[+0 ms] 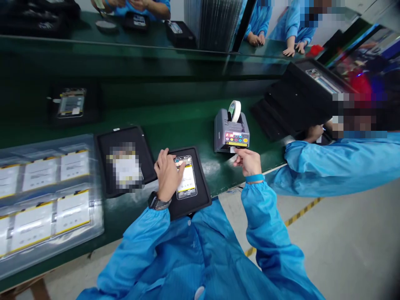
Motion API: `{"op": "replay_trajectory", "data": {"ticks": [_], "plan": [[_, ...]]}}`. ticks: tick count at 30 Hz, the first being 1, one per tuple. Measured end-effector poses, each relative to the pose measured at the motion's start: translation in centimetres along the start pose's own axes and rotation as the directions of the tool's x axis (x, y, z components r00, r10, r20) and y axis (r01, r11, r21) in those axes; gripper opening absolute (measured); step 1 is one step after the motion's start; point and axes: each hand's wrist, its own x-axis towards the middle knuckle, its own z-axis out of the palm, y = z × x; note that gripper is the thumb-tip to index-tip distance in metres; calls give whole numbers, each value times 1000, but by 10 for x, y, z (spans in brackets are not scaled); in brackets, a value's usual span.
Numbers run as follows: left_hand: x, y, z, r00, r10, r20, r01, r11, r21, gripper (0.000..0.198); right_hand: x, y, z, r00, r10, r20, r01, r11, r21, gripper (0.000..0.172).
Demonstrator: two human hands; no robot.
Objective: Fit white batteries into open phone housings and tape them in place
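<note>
My right hand (249, 161) pinches a short piece of white tape (233, 149) at the front outlet of a grey tape dispenser (231, 129). A white tape roll (236, 111) stands on top of the dispenser. My left hand (169, 175), wearing a dark watch, lies with fingers stretched out over the left side of a black tray (203, 196). Its thumb reaches onto an opened phone (187, 179) lying in that tray. The phone shows a white battery with yellow edges and circuitry above it.
Left of me, a clear plastic tray (96, 208) holds several white batteries. Another black tray (104, 146) with a blurred device lies beside it; a further opened phone (72, 103) sits behind. On the right, a co-worker's blue sleeve (337, 162) reaches in near stacked black trays (290, 100).
</note>
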Motion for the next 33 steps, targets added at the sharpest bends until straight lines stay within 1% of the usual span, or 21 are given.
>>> {"op": "replay_trajectory", "data": {"ticks": [5, 10, 14, 17, 19, 20, 22, 23, 25, 27, 29, 31, 33], "plan": [[-2, -2, 1, 999, 32, -39, -34, 999, -35, 28, -2, 1, 3, 998, -61, -27, 60, 998, -18, 29], [-2, -5, 4, 996, 51, -76, -57, 995, -85, 28, 0, 3, 6, 990, -132, -48, 130, 991, -39, 25], [-3, -4, 3, 997, 44, -59, -50, 994, -96, 28, 5, 5, 5, 982, -172, -79, 167, 984, -69, 24], [-4, -1, 3, 998, 28, -53, -32, 996, -78, 29, -1, 12, 2, 980, -178, -88, 170, 981, -96, 22], [-3, -1, 3, 999, 19, -49, -23, 997, -75, 29, -17, 24, 3, 985, -162, -65, 154, 982, -108, 19], [-2, -2, 4, 999, 19, -38, -22, 996, -83, 30, -29, 32, 6, 987, -157, -35, 151, 981, -124, 19], [-1, -8, 4, 999, 37, -1, -37, 992, -124, 33, -59, 51, 15, 982, -175, 67, 184, 964, -190, 22], [-1, -12, 2, 998, 59, 19, -55, 987, -153, 36, -74, 60, 22, 970, -208, 128, 233, 942, -242, 24], [-5, -21, -3, 992, 119, 48, -106, 970, -218, 41, -103, 77, 37, 927, -307, 216, 368, 857, -360, 25], [-13, -28, -12, 981, 181, 64, -157, 951, -267, 44, -122, 91, 51, 889, -392, 238, 458, 759, -462, 27], [-24, -31, -22, 972, 222, 80, -189, 935, -299, 47, -133, 100, 60, 877, -421, 233, 478, 704, -525, 27], [-37, -30, -30, 967, 241, 87, -202, 925, -323, 50, -137, 106, 64, 879, -419, 230, 472, 688, -552, 25], [-46, -28, -34, 966, 242, 89, -198, 919, -340, 50, -138, 111, 65, 877, -425, 225, 471, 670, -573, 24]]}}
